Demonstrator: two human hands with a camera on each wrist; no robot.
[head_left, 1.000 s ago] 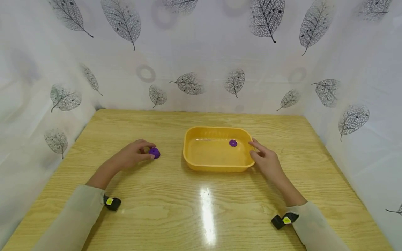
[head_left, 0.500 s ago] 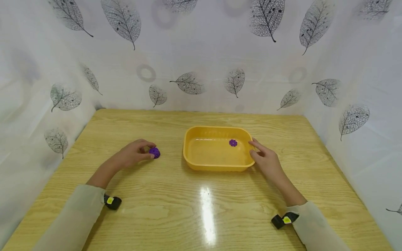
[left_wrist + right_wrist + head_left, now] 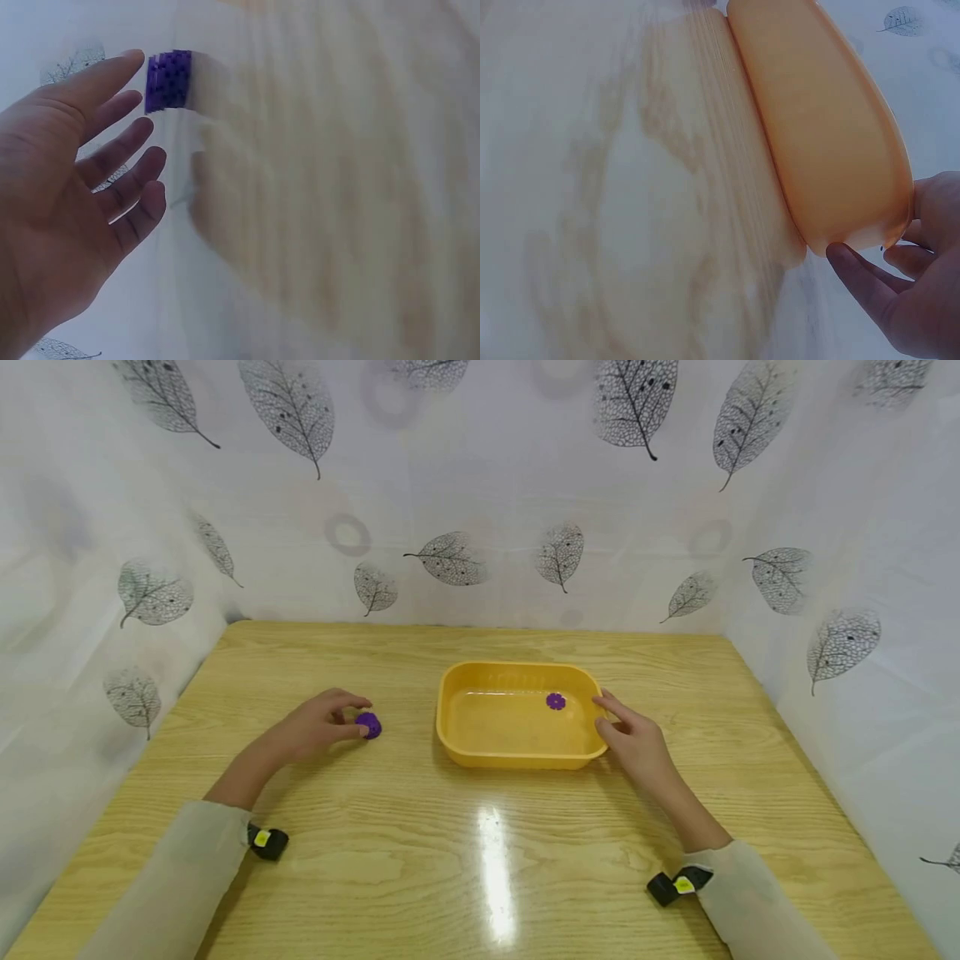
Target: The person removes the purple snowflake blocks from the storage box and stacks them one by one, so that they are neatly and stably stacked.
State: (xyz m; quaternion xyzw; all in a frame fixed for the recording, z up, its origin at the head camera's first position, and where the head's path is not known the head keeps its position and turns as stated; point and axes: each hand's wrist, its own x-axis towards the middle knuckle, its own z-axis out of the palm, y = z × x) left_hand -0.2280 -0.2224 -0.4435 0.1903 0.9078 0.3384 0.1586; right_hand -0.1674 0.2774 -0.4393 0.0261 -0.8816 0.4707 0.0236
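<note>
My left hand (image 3: 311,731) is beside a small purple stack of thin toothed pieces (image 3: 369,725) on the wooden table. Thumb and index finger are spread around the stack's near side in the head view. In the left wrist view a gap shows between the loosely bent fingers (image 3: 135,169) and the stack (image 3: 169,79). My right hand (image 3: 641,747) holds the right end of a yellow plastic tray (image 3: 517,762), fingertips at its rim. From the right wrist, the thumb lies against the tray's outer wall (image 3: 817,127). Inside the tray lies one purple flower-shaped disc (image 3: 556,702).
The wooden table (image 3: 390,860) reaches back to a white curtain (image 3: 480,485) with dark leaf prints, which also hangs at both sides. Table surface lies between the purple stack and the tray. A black wrist camera (image 3: 268,843) sits on the left sleeve.
The left index finger has lifted slightly away from the purple stack, widening the gap to the thumb. The right hand and the tray stay in place.
</note>
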